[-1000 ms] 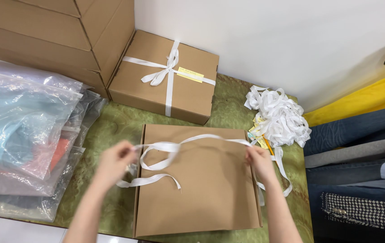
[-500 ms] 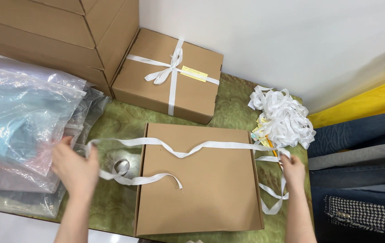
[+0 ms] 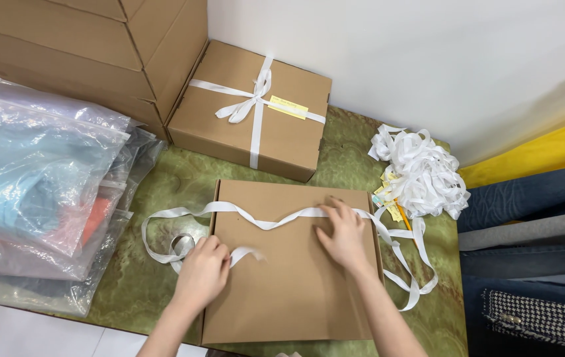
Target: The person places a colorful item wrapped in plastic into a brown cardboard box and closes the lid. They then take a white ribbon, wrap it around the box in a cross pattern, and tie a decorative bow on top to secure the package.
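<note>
you're looking at a green marbled table [image 3: 163, 182] carrying a plain box [image 3: 289, 277] at centre, a ribboned box [image 3: 276, 132] above, plastic bags [image 3: 38, 192] left, and a ribbon heap [image 3: 424, 173] right.

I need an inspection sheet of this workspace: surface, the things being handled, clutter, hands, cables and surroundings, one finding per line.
Surface: green marbled tabletop, mostly covered.
Job's things: flat brown cardboard box lies closed; long white ribbon runs loosely across its top and hangs off both sides, untied.
Clutter: pile of loose white ribbons at right; small yellow labels beside it; clear plastic garment bags at left.
Hands: left hand grips a ribbon end at the box's left edge; right hand presses flat on the ribbon.
Cables: nothing seen.
Surroundings: ribbon-tied brown box with a bow behind; stacked large cartons; white wall; folded fabrics at right.
</note>
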